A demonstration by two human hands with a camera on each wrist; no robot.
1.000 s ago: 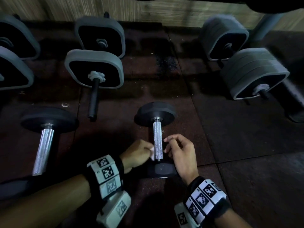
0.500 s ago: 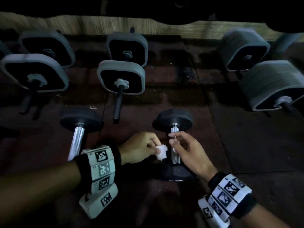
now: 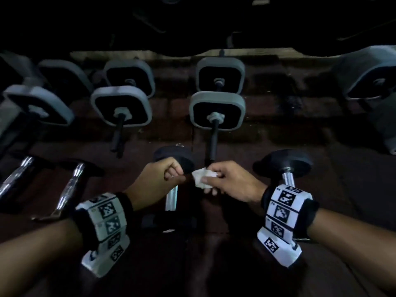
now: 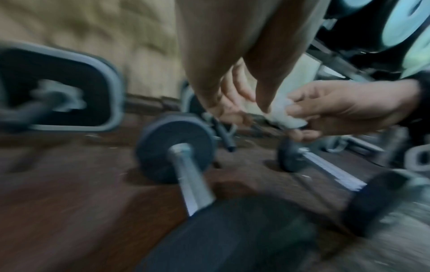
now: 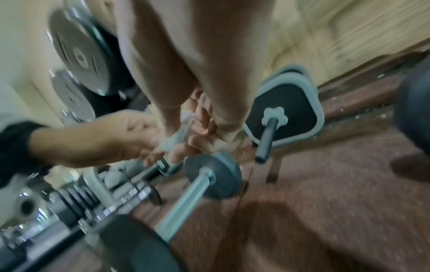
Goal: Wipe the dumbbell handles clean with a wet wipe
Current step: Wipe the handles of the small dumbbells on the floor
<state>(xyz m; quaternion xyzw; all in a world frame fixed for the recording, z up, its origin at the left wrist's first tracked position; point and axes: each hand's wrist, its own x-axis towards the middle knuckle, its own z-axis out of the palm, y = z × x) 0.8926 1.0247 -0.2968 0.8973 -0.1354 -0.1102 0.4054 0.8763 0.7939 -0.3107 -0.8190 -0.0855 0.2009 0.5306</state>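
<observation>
Two chrome-handled dumbbells [image 3: 171, 196] [image 3: 287, 168] lay near both hands. Right hand [image 3: 227, 181] now grasped the wet wipe [image 3: 202, 177], handed over from the left hand [image 3: 158, 179], its fingers [image 3: 171, 175] loosely curled.

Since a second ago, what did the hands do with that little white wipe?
The crumpled white wet wipe went from the left hand, which had it against the chrome dumbbell handle, over to the right hand, which now pinches it in the air. Both hands have lifted off the handle. The black-ended dumbbell itself has not visibly moved on the floor.
</observation>
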